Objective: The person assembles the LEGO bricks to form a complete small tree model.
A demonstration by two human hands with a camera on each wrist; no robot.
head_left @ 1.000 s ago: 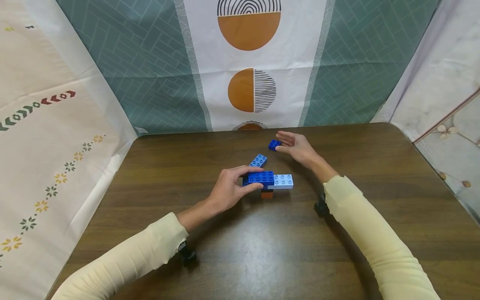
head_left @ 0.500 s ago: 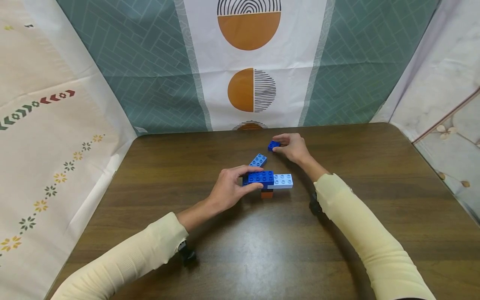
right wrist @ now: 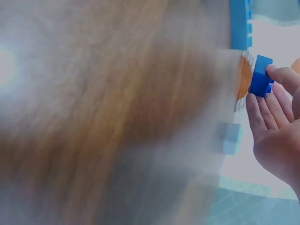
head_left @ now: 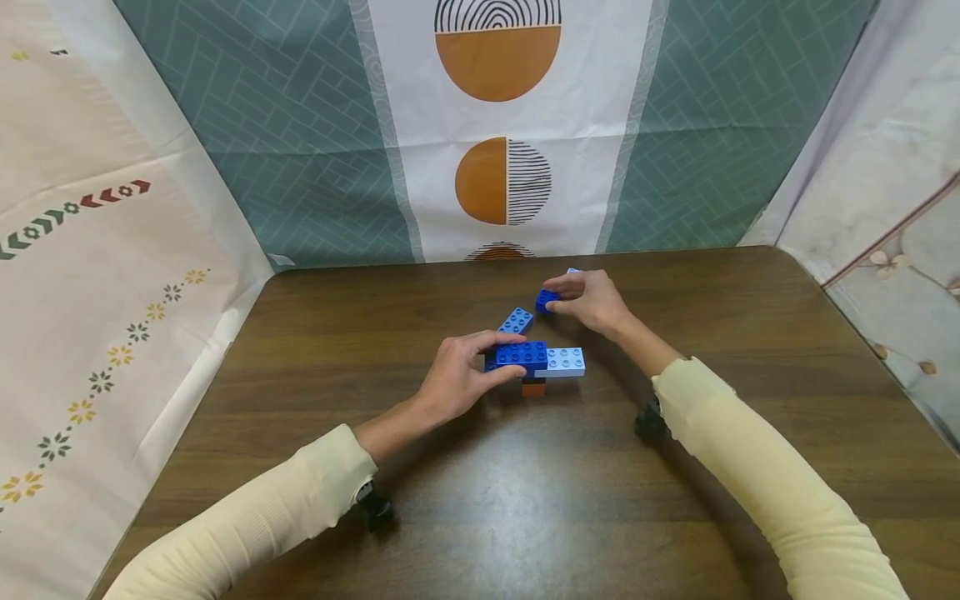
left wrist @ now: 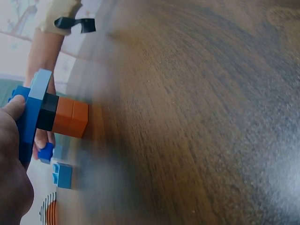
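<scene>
My left hand (head_left: pixel 453 379) grips a dark blue building brick (head_left: pixel 522 356) by its long sides, thumb in front and fingers behind. That brick tops a small build: a light blue brick (head_left: pixel 566 360) juts out to the right, and underneath stand a black brick (left wrist: pixel 48 111) and stacked orange bricks (left wrist: pixel 71 116) that reach the table. Farther back, my right hand (head_left: pixel 592 302) pinches a small dark blue brick (right wrist: pixel 261 76) between thumb and fingers. The right wrist view shows this brick raised off the tabletop.
A medium blue brick (head_left: pixel 516 321) lies at an angle on the brown table (head_left: pixel 337 333) just behind the build. Another light blue brick (head_left: pixel 573 270), mostly hidden by my right hand, lies near the back edge. Patterned cloth (head_left: pixel 315 150) hangs behind the table.
My right hand has closed on the small dark blue brick, lifted it and drawn it slightly nearer. A light blue brick behind that hand has come into sight. My left hand stays put.
</scene>
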